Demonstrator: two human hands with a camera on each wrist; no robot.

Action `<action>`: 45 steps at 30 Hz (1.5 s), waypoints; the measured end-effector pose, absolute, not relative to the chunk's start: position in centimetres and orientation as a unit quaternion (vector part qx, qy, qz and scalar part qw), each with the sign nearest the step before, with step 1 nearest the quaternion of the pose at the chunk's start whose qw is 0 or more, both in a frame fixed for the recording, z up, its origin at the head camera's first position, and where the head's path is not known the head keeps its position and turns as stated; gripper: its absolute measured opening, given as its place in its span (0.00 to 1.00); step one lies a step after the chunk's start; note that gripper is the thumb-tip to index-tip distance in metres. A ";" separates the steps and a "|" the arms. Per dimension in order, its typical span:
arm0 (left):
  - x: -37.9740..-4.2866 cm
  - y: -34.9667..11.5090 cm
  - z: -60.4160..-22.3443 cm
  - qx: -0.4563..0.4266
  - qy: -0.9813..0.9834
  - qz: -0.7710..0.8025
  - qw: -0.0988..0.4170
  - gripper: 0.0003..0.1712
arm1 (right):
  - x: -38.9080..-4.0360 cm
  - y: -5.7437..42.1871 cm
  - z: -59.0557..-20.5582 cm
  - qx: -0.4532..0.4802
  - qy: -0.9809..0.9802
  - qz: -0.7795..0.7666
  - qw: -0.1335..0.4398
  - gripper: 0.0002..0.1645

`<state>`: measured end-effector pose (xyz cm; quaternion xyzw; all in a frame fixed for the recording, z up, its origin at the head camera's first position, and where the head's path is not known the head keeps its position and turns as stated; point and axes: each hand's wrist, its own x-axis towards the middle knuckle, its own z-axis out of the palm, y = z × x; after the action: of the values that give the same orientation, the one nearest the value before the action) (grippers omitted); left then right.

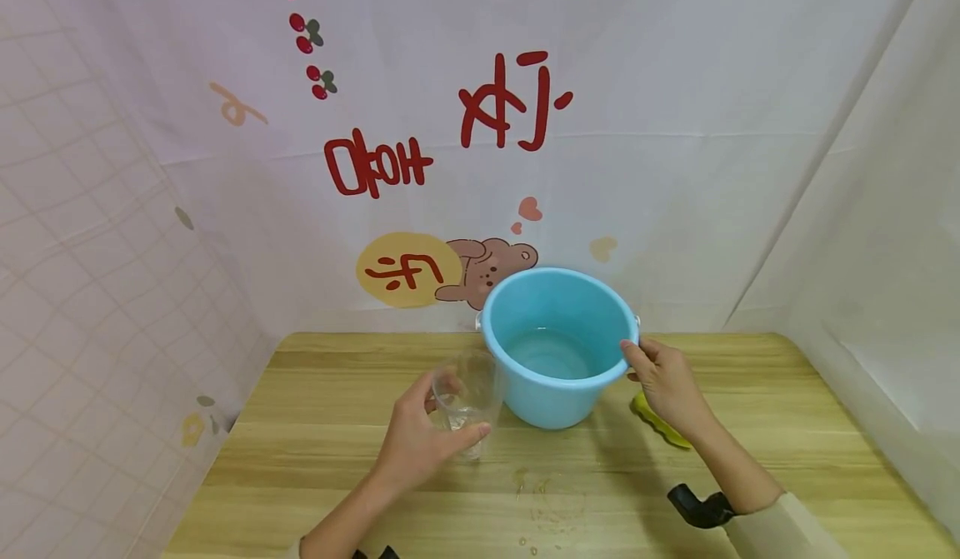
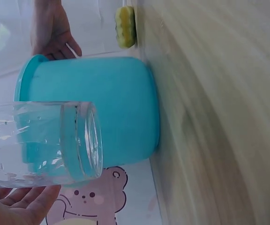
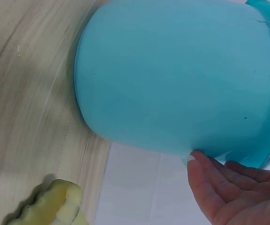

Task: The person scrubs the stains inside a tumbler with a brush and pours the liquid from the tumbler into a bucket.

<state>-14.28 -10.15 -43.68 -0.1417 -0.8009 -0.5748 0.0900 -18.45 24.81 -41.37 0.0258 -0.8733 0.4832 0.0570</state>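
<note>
A clear plastic cup [image 1: 474,392] with a little water at its base is held in my left hand [image 1: 422,438], fingers round one side and thumb across the front. In the left wrist view the cup [image 2: 36,143] is lifted above the table, beside the bucket [image 2: 97,108]. The light blue bucket [image 1: 551,405] stands on the table with shallow water inside. My right hand [image 1: 667,384] grips the bucket's rim at its right side, thumb on top. From the right wrist view, fingers [image 3: 219,180] curl under that rim.
A yellow-green, wavy-edged object [image 1: 660,421] lies on the wooden table [image 1: 330,426] right of the bucket, below my right hand. Water drops and a wet ring [image 1: 555,505] mark the tabletop in front. A white printed curtain [image 1: 637,167] hangs close behind the bucket.
</note>
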 end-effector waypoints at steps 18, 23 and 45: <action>-16.9 -10.6 -42.0 -0.128 -0.805 -0.564 0.134 0.41 | -18.4 24.6 -41.0 0.024 -0.876 0.479 0.055 0.30; -17.5 -10.6 -41.5 -0.135 -0.804 -0.561 0.146 0.41 | -18.4 24.7 -41.1 0.028 -0.873 0.483 0.059 0.30; -20.4 -10.2 -39.8 -0.148 -0.798 -0.559 0.172 0.38 | -18.7 24.7 -41.3 0.015 -0.873 0.484 0.059 0.29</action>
<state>-20.39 -10.21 -39.80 -0.1477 -0.7977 -0.5590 0.1717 -18.71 24.69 -41.34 0.0150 -0.8731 0.4837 0.0588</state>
